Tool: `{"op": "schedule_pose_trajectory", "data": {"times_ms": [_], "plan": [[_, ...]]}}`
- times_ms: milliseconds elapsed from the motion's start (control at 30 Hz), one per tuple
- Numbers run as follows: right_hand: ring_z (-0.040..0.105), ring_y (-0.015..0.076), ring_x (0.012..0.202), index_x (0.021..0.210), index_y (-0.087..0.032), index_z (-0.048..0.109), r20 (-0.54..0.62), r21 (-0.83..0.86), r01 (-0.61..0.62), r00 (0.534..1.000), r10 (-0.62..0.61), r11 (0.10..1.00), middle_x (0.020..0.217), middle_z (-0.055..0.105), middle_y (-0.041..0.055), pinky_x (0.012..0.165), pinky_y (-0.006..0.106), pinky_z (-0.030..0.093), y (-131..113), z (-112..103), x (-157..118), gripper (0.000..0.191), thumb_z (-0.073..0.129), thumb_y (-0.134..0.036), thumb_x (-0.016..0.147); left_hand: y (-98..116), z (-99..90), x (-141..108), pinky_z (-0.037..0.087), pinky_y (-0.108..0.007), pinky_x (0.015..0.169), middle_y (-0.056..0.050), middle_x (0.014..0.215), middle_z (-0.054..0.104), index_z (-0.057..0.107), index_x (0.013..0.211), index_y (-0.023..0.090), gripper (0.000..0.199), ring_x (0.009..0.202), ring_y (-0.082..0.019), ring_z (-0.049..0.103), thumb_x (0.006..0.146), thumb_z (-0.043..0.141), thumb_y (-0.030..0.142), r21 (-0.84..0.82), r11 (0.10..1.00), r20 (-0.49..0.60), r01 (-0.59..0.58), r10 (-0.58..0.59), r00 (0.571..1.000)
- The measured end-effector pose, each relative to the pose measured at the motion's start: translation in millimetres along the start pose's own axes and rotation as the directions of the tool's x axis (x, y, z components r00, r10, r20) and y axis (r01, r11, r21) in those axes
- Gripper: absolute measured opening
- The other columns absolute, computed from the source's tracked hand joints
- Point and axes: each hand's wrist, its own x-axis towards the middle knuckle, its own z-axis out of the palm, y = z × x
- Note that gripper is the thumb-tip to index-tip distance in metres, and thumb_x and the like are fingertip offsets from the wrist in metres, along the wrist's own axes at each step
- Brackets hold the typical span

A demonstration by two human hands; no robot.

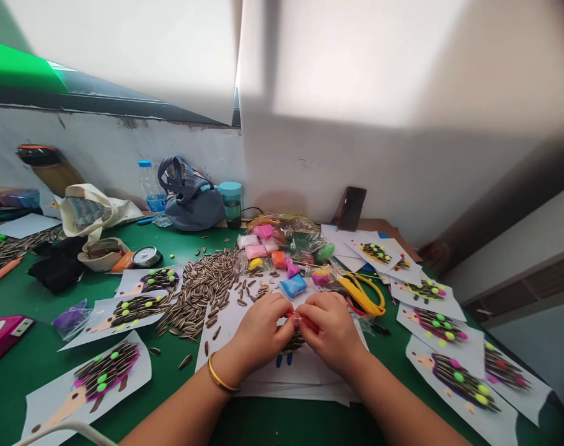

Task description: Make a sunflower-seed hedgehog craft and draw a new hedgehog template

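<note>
My left hand [262,330] and my right hand [331,329] meet at the middle, fingertips pinched together on a small red piece [305,319], perhaps clay in clear wrap. Beneath them lies white paper [258,371] with a partly hidden seed-covered shape [295,341] and two short blue strokes under it. Striped sunflower seeds [201,288] are heaped left of the paper, some scattered on it. Just beyond my fingers sits a blue clay packet [293,285], with pink, orange and yellow packets behind. Yellow-handled scissors [363,294] rest to the right of my right hand.
Seed-covered hedgehog pictures lie at left [108,368] and right [458,378] on the green table [180,402]. A phone [352,209], teal-lidded jar [230,204], blue-grey bag [193,201], water bottle [150,189] and round tin [146,256] stand or lie towards the back.
</note>
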Motion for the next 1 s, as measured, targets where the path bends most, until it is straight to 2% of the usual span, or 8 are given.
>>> {"op": "schedule_pose_trajectory", "data": {"times_ms": [133,267,500,633,733,867,1000], "plan": [[0.054,0.0174,0.079,0.084,-0.022,0.068,-0.008,0.018,0.006,1.000,-0.006,1.000,0.083,0.063,0.0018,0.078,0.036,0.032,-0.3,-0.8,-0.9,0.010,0.061,-0.016,0.083,-1.8,0.0,-0.6,0.040,-0.030,0.072,-0.002,0.083,0.059,0.055,0.081,0.020,0.016,0.082,-0.019,0.051,0.094,0.052,0.029,-0.029,0.999,0.033,-0.016,0.017,0.999],[0.054,0.0172,0.078,0.081,-0.022,0.067,0.003,0.032,-0.002,1.000,0.002,0.999,0.082,0.062,0.0021,0.077,0.035,0.033,-1.9,-2.6,0.4,0.011,0.058,-0.016,0.085,-2.3,0.5,-1.0,0.040,-0.030,0.072,-0.001,0.079,0.057,0.054,0.075,0.020,0.024,0.080,-0.018,0.051,0.096,0.048,0.028,-0.097,0.995,0.009,-0.013,0.014,1.000],[0.055,0.0173,0.076,0.079,-0.023,0.067,0.009,0.048,-0.022,1.000,0.021,0.999,0.081,0.062,0.0019,0.075,0.035,0.036,-0.4,-2.3,0.0,0.011,0.058,-0.019,0.085,0.6,-0.6,-1.0,0.041,-0.027,0.069,0.000,0.081,0.058,0.056,0.082,0.020,0.006,0.076,-0.015,0.052,0.088,0.056,0.019,-0.273,0.959,-0.012,0.081,-0.087,0.996],[0.055,0.0174,0.077,0.078,-0.022,0.066,0.024,0.095,-0.032,0.999,0.030,0.995,0.080,0.062,0.0018,0.076,0.034,0.037,-2.2,-2.2,-0.4,0.012,0.057,-0.018,0.086,0.5,-1.6,-1.1,0.040,-0.028,0.068,0.001,0.076,0.057,0.057,0.075,0.019,0.021,0.074,-0.015,0.051,0.093,0.053,0.028,-0.239,0.970,-0.005,0.048,-0.050,0.999],[0.056,0.0179,0.079,0.079,-0.022,0.065,0.036,0.142,-0.062,0.998,0.058,0.988,0.081,0.063,0.0019,0.076,0.034,0.037,-4.1,-3.0,-0.2,0.012,0.057,-0.019,0.088,-2.2,-0.9,-0.8,0.042,-0.028,0.071,0.000,0.076,0.057,0.061,0.072,0.019,0.026,0.078,-0.016,0.053,0.094,0.055,0.031,-0.227,0.974,-0.050,0.007,-0.018,0.999],[0.058,0.0183,0.081,0.085,-0.023,0.064,0.038,0.168,-0.104,0.994,0.099,0.980,0.083,0.065,0.0013,0.076,0.034,0.038,-2.6,-4.2,0.3,0.007,0.059,-0.021,0.089,-10.1,2.6,1.8,0.048,-0.030,0.076,-0.003,0.085,0.063,0.072,0.091,0.021,0.013,0.083,-0.017,0.059,0.091,0.060,0.025,-0.333,0.943,-0.172,0.023,-0.084,0.982],[0.059,0.0191,0.082,0.089,-0.023,0.064,0.027,0.169,-0.122,0.993,0.119,0.978,0.085,0.066,0.0020,0.076,0.034,0.039,1.0,-3.8,0.0,0.004,0.061,-0.024,0.089,-15.6,6.7,4.7,0.051,-0.033,0.083,-0.005,0.095,0.071,0.073,0.103,0.023,0.020,0.089,-0.019,0.064,0.089,0.059,0.022,-0.431,0.902,-0.188,0.034,-0.127,0.974]]}}
